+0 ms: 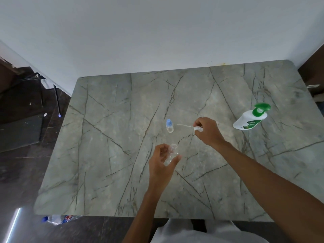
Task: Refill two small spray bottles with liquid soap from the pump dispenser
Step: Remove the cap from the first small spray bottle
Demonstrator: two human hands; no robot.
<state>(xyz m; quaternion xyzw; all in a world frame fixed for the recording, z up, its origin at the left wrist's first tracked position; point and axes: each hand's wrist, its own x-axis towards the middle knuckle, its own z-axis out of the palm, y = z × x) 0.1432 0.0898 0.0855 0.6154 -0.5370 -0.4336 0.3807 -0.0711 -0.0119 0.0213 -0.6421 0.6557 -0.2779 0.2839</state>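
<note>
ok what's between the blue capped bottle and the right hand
Head view: the thin dip tube of the spray head the right hand pinches, stretching toward the blue-capped bottle over bare tabletop.

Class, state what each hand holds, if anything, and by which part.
The left hand grips the uncapped bottle round its body. The right hand pinches the sprayer by its head, its tube sticking out.

Home room — marble table [105, 137], tiled floor [22, 163]

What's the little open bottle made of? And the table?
The little bottle is likely clear plastic, glossy; you can see right through it. The table looks like polished grey-green marble, or a marble-look top, with dark veins and a soft sheen.
</note>
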